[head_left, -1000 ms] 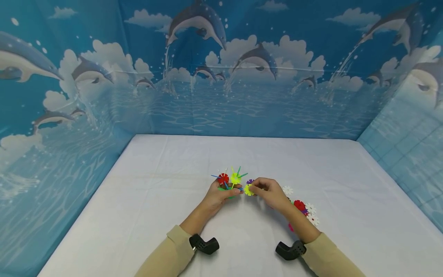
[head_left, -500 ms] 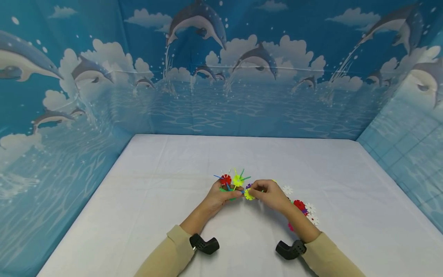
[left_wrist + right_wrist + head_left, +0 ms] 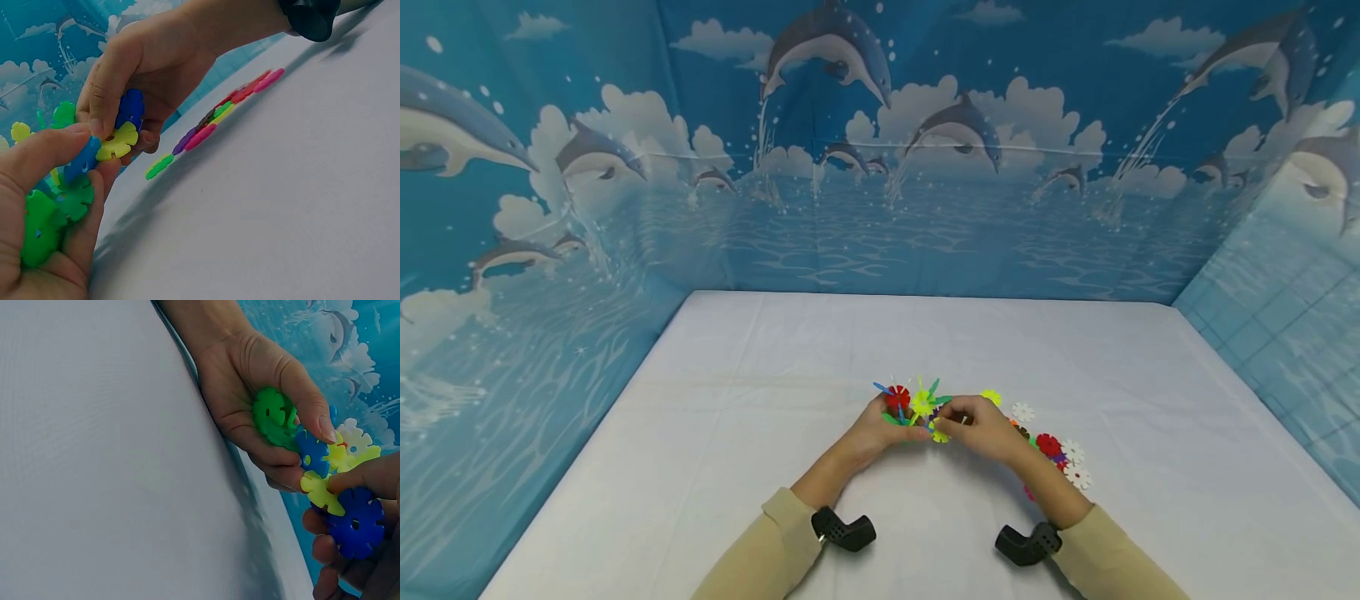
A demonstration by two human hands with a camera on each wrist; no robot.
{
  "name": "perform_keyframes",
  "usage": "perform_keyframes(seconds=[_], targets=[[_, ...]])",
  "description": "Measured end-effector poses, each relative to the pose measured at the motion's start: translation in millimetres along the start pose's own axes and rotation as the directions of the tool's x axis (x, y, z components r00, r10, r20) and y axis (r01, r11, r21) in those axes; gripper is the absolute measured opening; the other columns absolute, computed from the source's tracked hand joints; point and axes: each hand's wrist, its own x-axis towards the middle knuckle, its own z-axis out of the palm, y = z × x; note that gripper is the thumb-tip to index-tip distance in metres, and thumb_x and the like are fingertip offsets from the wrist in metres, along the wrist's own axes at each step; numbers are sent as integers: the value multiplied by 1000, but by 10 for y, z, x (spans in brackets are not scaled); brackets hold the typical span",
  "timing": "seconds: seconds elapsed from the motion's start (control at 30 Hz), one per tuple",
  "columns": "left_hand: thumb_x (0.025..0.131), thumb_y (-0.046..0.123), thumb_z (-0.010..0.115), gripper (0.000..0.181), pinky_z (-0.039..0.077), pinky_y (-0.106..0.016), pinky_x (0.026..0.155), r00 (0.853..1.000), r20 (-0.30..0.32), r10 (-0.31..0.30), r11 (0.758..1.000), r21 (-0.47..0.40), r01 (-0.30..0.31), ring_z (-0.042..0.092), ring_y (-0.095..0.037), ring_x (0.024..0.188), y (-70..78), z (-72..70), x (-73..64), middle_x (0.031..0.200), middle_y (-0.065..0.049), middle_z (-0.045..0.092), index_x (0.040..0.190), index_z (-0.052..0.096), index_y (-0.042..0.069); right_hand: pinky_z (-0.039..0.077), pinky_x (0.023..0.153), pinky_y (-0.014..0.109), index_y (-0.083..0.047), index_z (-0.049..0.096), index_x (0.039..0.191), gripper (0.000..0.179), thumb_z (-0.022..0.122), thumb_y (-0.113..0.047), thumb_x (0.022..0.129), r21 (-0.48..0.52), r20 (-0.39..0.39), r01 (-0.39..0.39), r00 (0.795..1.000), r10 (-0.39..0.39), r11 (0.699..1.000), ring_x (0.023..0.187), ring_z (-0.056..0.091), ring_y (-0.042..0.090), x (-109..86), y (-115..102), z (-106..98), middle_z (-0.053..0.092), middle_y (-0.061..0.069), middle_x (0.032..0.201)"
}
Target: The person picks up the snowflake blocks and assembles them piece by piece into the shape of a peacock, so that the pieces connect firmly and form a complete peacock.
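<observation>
My left hand (image 3: 868,437) grips a cluster of notched plastic snowflake discs, with a red disc (image 3: 897,397) and a bright yellow disc (image 3: 922,402) on top. Lower in the cluster, green discs (image 3: 40,228) lie against the palm and a blue disc (image 3: 84,159) is pinched by thumb and fingers. My right hand (image 3: 983,429) pinches another yellow disc (image 3: 322,492), which has a dark blue disc (image 3: 357,523) joined to it. This yellow disc meets the blue disc's edge; how deep the notches sit is hidden by fingers.
Several loose discs lie on the white table (image 3: 760,375) beside and behind the right forearm, among them a red disc (image 3: 1048,445), a white disc (image 3: 1022,412) and a yellow disc (image 3: 992,397). A dolphin-print curtain (image 3: 925,233) encloses the table's back and sides.
My left hand has shifted slightly right and the cluster has come lower and closer to the right hand. The yellow disc in my right hand, first apart from the cluster, now meets it.
</observation>
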Motion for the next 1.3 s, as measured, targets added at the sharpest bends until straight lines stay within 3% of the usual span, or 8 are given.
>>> perform_keyframes(seconds=[0.1,0.27,0.5,0.67,0.83,1.07,1.3], targets=[[76,6,83,70,48,-28,90,999,37,17,1000,26,-18,60,-15,101,-10,-15,1,114,-3,63,133,44,-5,46,61,29,-6,70,87,12,63,-13,93,-25,8,10,1000,-9,1000,69,52,12,3,-8,3,62,-2,81],[78,6,81,65,47,-30,93,998,57,33,999,40,-35,60,-16,104,-33,-26,18,117,-4,63,131,46,-4,45,59,28,-4,70,87,13,64,-13,94,-5,3,5,1000,-5,1000,67,51,12,9,-36,-1,62,0,80],[77,2,80,78,44,-29,98,1000,-17,15,998,63,-14,55,-16,113,-33,-15,26,131,-6,56,143,37,-3,49,67,34,-2,69,93,24,59,-23,98,84,-2,-96,995,97,992,78,57,23,16,-26,-84,64,6,85],[74,-2,82,82,41,-30,101,996,-88,19,999,48,-15,52,-17,115,-40,-24,34,137,-10,52,143,38,0,52,74,35,6,63,104,24,50,-15,103,185,-110,-127,983,149,975,83,58,25,17,14,-203,64,17,97],[72,0,83,77,43,-30,100,992,-120,35,997,71,-27,55,-16,110,-39,-30,29,131,-9,57,139,45,-1,53,69,27,9,53,122,27,54,-6,100,220,-190,-156,962,199,963,75,60,29,26,-6,-281,64,19,87],[75,5,84,74,42,-29,100,986,-157,46,985,170,-19,55,-15,110,-37,-14,11,128,-8,59,138,46,-3,53,58,28,8,58,103,23,60,-14,97,202,-181,-218,950,255,955,61,62,23,22,-111,-238,66,10,69],[76,5,83,72,41,-30,102,981,-189,49,981,192,-12,54,-17,113,-51,0,12,129,-6,57,138,46,0,34,43,24,1,53,105,22,58,-19,98,110,-187,-287,934,304,951,48,41,15,26,-143,-92,56,4,60]])
